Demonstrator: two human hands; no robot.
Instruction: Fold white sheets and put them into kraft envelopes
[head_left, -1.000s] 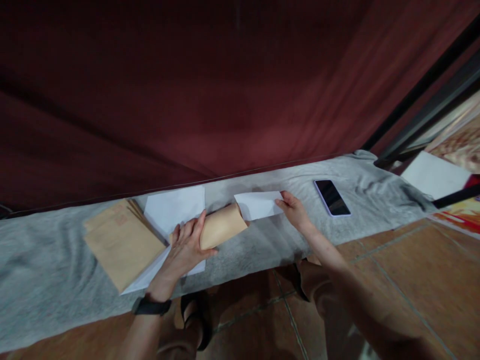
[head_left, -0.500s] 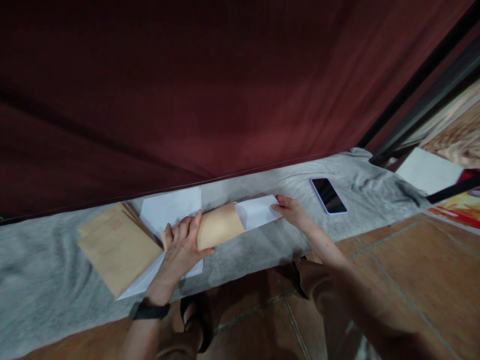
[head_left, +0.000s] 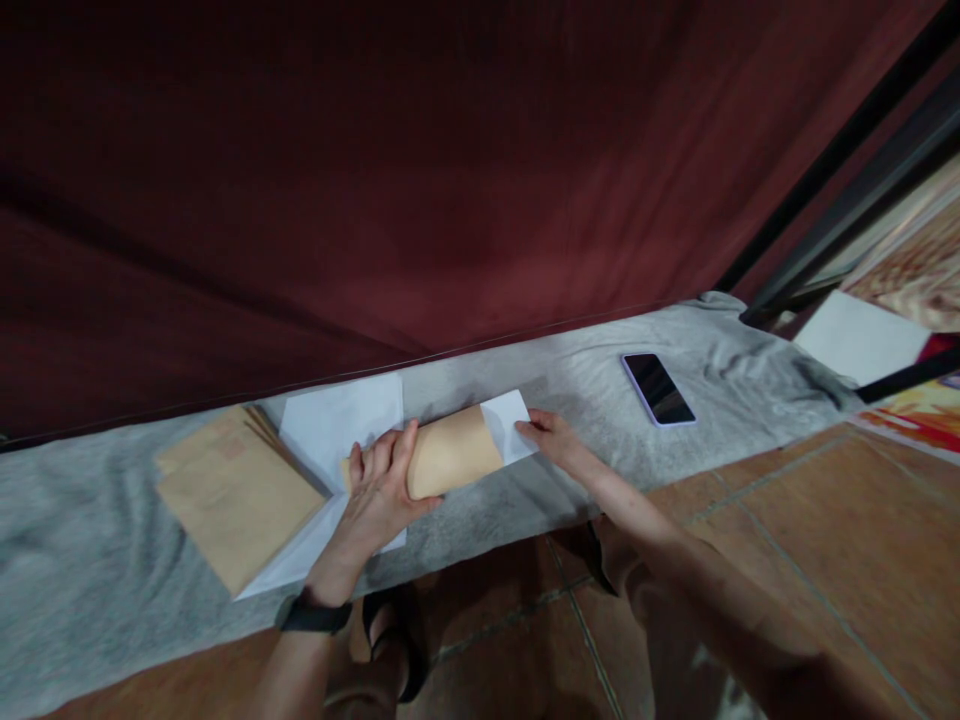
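1. The left hand (head_left: 382, 492) lies across the left end of the brown envelope (head_left: 459, 455) on the grey-draped bench (head_left: 592, 475); whether its fingers grip, I cannot tell;
2. the right hand (head_left: 550, 437) pinches the white paper (head_left: 505, 418), partly inside the envelope's right end;
3. the envelope stack (head_left: 240, 495) overlaps white sheets (head_left: 345, 415), left; a phone (head_left: 659, 390), right.

Tiles (head_left: 862, 540) are spreading underfoot, a grey cloth (head_left: 75, 540) is lying in a long strip and red fabric (head_left: 480, 220) is rising behind, suggesting, not proving, a home
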